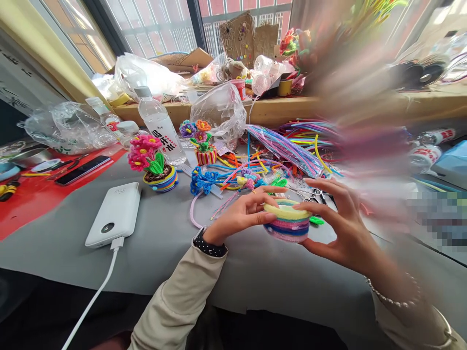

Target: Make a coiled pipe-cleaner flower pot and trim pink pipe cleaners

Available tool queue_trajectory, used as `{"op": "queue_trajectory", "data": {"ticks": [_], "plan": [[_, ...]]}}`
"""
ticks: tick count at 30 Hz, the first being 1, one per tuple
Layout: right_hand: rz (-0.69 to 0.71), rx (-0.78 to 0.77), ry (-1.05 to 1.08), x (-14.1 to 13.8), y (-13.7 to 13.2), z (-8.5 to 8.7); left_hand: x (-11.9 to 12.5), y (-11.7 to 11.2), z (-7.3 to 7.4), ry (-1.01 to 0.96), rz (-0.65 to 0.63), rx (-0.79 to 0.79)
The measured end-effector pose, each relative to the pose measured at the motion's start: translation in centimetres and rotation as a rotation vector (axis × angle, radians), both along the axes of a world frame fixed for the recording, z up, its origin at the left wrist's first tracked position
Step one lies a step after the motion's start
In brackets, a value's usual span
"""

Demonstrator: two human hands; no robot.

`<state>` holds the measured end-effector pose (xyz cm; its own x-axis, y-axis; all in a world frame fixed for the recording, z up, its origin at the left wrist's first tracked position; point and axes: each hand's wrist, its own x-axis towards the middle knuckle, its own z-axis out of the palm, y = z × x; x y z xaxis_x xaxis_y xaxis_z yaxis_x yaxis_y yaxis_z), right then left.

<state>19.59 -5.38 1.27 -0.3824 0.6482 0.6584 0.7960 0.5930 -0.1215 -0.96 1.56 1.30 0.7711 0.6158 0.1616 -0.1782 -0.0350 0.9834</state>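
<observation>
Between my two hands, a small round pot wrapped in striped pipe cleaners is held above the grey table. Yellow, pink, blue and purple bands run around it, and its open top faces up. My left hand pinches the left side of the rim with thumb and fingers. On the other side, my right hand grips the rim and the underside. Just behind the hands lie scissors and blue pipe-cleaner flowers. Two finished flower pots, one with pink flowers and one with orange and purple flowers, stand farther left.
A white power bank with a cable lies at left, near a phone on a red mat. A water bottle stands behind. Bundled pipe cleaners spread across the back. A large blur covers the right side.
</observation>
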Motion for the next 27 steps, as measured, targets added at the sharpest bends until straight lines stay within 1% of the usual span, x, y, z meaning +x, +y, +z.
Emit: {"op": "queue_trajectory", "data": {"ticks": [5,9,12,15,17,21,25,27], "plan": [[-0.028,0.057,0.085,0.2,0.2,-0.2,0.0,0.5,-0.7,-0.042,0.035,-0.068],[-0.069,0.083,0.15,0.6,0.5,-0.5,0.1,0.8,-1.0,0.125,0.038,-0.08],[-0.085,0.07,0.174,0.8,0.6,-0.7,0.3,0.7,-0.9,0.21,0.113,-0.065],[-0.078,0.062,0.197,0.9,0.7,-0.9,0.4,0.8,-0.9,0.271,0.201,-0.028],[-0.078,0.063,0.218,1.1,0.9,-1.0,0.3,0.9,-1.0,0.324,0.221,0.012],[-0.117,0.043,0.26,1.6,1.4,-1.4,-0.1,1.1,-1.2,0.427,0.219,0.14],[-0.166,0.015,0.294,1.8,1.6,-1.5,-0.3,1.2,-0.9,0.483,0.186,0.266],[-0.191,-0.001,0.305,1.8,1.6,-1.4,-0.4,1.2,-0.8,0.513,0.192,0.32]]}}
